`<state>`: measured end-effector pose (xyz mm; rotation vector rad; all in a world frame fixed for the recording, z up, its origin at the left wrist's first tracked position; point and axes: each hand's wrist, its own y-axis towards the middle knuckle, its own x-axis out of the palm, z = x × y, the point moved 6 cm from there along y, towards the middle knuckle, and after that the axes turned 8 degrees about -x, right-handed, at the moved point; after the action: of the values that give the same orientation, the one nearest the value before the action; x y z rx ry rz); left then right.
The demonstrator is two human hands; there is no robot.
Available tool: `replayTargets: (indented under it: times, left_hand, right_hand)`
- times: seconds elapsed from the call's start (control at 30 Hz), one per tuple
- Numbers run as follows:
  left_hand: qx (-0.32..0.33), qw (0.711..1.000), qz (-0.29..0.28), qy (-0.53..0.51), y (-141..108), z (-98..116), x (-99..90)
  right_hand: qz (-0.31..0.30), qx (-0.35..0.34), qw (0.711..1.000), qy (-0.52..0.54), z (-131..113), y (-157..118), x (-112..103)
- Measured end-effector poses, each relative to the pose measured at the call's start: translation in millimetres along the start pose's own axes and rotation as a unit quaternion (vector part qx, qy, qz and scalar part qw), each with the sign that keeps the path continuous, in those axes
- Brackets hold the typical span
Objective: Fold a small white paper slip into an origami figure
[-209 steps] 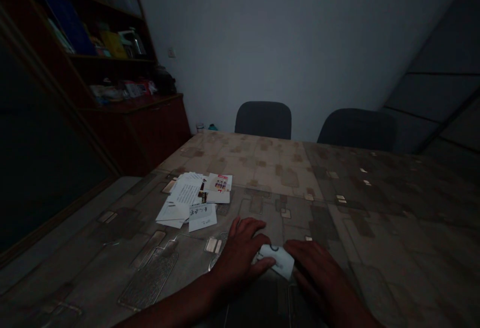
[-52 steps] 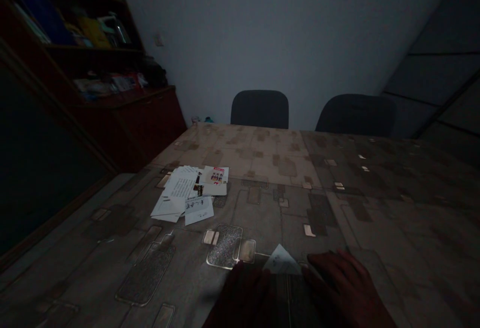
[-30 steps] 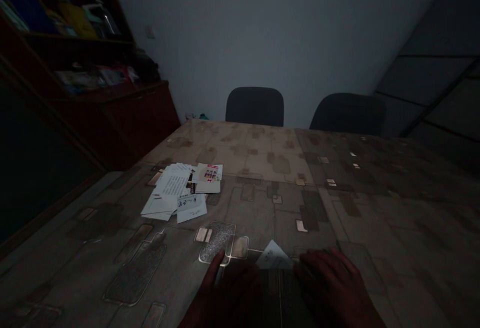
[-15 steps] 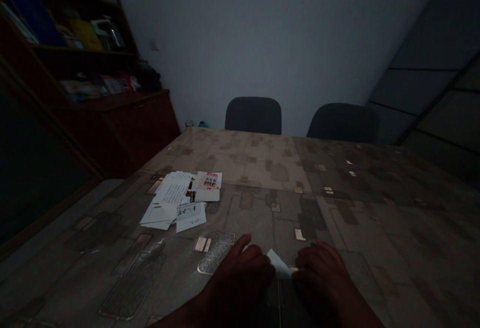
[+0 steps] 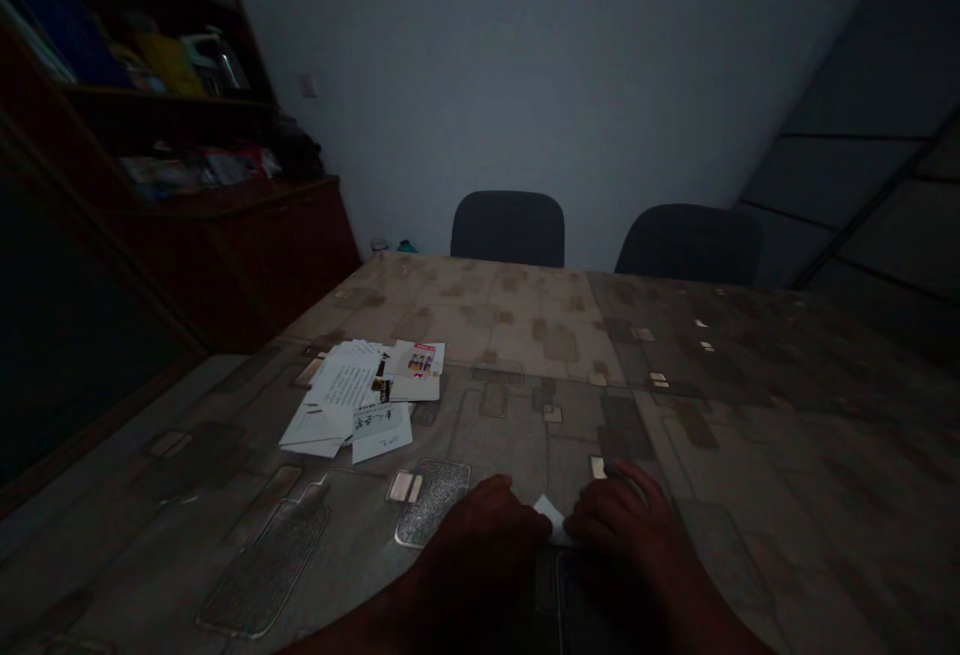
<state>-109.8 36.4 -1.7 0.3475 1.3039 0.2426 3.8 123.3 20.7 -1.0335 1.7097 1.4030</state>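
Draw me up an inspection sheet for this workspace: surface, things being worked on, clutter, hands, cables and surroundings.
Surface: patterned tabletop, dimly lit.
Things being worked on: small white paper, partly hidden.
Clutter: loose spread of printed papers, to the left.
Hands: left hand and right hand at either side of the small white paper; exact grip unclear.
Cables: nothing seen.
Surroundings: two dark chairs beyond the tabletop, pale wall, reddish cabinet at left.
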Motion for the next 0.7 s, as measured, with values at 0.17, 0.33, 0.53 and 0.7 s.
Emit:
replayTargets:
  times: [0.17, 0.33, 0.53, 0.7]
  left_hand:
    - [-0.045, 0.995, -0.033, -0.088, 4.4, -6.4, -8.6]
    - [-0.064, 0.978, 0.038, -0.194, 11.8, -7.8, -31.9]
    - [-0.09, 0.972, 0.064, -0.207, 12.2, -15.2, -32.7]
    - [-0.104, 0.965, 0.073, -0.231, 9.7, -18.8, -30.3]
  right_hand:
    - [0.071, -0.024, 0.997, -0.017, -2.0, 3.9, -2.7]
    - [0.028, -0.004, 0.999, 0.029, -3.4, 16.4, -7.0]
    - [0.046, 0.017, 0.995, 0.084, -7.5, 25.4, -8.4]
    - [0.06, 0.007, 0.992, 0.109, -8.5, 28.3, -6.7]
